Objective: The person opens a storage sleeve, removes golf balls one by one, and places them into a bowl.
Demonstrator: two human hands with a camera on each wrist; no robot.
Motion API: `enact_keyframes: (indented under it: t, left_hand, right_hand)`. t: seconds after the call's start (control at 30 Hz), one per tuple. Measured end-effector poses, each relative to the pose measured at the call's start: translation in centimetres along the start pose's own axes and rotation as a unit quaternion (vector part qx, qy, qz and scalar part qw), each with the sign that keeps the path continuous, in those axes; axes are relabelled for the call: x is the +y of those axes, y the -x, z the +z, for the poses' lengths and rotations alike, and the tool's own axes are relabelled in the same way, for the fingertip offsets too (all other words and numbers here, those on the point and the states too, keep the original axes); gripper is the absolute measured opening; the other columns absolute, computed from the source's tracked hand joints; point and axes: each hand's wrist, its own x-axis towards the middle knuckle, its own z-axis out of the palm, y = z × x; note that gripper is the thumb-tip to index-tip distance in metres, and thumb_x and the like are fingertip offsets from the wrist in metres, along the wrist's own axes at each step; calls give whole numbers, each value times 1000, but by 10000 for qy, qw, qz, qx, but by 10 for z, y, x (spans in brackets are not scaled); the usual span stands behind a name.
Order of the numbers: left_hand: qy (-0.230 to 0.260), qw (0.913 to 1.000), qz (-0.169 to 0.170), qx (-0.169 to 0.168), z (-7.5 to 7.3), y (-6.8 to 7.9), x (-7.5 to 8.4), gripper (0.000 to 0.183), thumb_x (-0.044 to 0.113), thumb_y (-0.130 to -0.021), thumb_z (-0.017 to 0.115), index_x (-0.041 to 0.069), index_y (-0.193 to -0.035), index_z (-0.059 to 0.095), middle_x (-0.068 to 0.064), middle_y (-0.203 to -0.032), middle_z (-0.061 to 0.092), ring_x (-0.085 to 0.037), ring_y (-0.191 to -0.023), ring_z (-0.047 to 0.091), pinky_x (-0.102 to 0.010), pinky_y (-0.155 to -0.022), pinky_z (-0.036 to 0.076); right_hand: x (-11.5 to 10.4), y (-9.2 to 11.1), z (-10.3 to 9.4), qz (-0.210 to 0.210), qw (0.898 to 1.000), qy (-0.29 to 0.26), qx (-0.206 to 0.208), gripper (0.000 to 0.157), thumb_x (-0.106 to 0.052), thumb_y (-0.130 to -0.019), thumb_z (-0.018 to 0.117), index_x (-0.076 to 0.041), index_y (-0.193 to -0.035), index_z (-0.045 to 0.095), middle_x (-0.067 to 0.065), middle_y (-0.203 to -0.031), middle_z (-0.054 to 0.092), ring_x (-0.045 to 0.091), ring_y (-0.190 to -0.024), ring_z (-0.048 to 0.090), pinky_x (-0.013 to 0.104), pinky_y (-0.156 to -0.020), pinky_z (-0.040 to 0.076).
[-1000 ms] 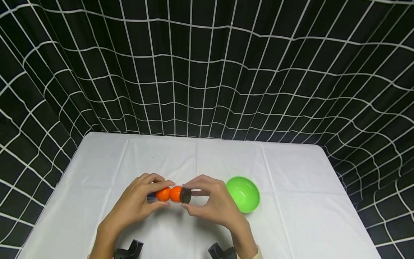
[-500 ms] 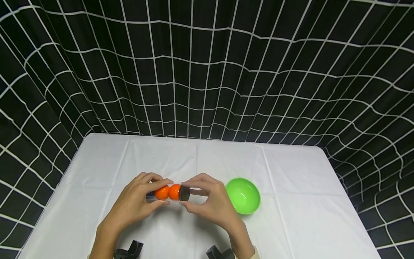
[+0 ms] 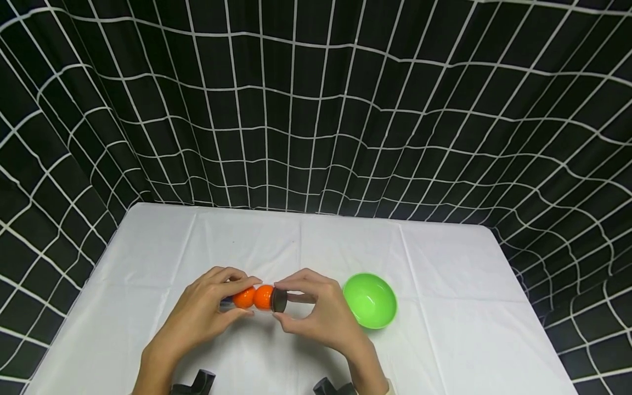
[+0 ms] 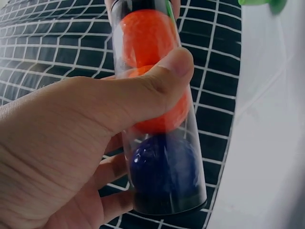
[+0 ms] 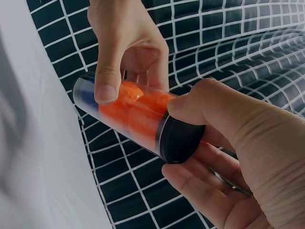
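Across the middle of the head view lies a clear tube (image 4: 193,138), held off the table between both hands. Two orange balls (image 3: 264,297) sit inside it, and a dark blue ball (image 4: 164,167) fills its other end, as the left wrist view shows. My left hand (image 3: 204,310) grips the tube's body, thumb on one side and fingers on the other. With thumb and fingers my right hand (image 3: 323,310) pinches the black cap (image 5: 182,138) at the tube's right end. The cap is on the tube.
A bright green bowl (image 3: 370,307) stands on the white cloth-covered table (image 3: 459,296), just right of my right hand. Behind the table and at its sides hangs a dark curtain (image 3: 306,109) with a white grid.
Both hands and the tube have shifted slightly left in the head view. Each hand keeps its hold, and the cap stays on the tube.
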Motion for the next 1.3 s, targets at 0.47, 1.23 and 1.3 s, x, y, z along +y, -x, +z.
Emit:
enact_keyframes:
  t: [0.47,1.23,1.3]
  left_hand:
    - [-42,9999,86,38,-2,2,-1,55,41,-79,92,33,-131,75,12,-113,71,-12,-111,64,-40,-92,58]
    - [166,9976,-472,482,-18,9,-15,53,35,-77,96,27,-126,78,14,-115,73,-11,-108,67,-41,-88,59]
    - [173,9973,-504,508,-19,9,-17,54,35,-76,96,25,-126,78,12,-115,73,-12,-108,68,-43,-89,59]
  right_hand:
    - [-1,-3,2,182,9996,-173,120,42,-2,-77,91,-10,-116,79,3,-108,75,14,-103,75,29,-85,66]
    - [16,-3,4,725,9965,-180,370,39,4,-84,80,-12,-119,71,6,-114,66,19,-107,69,34,-90,65]
    - [22,-3,5,915,9956,0,223,35,3,-84,80,-8,-116,70,8,-112,66,21,-107,69,33,-92,65]
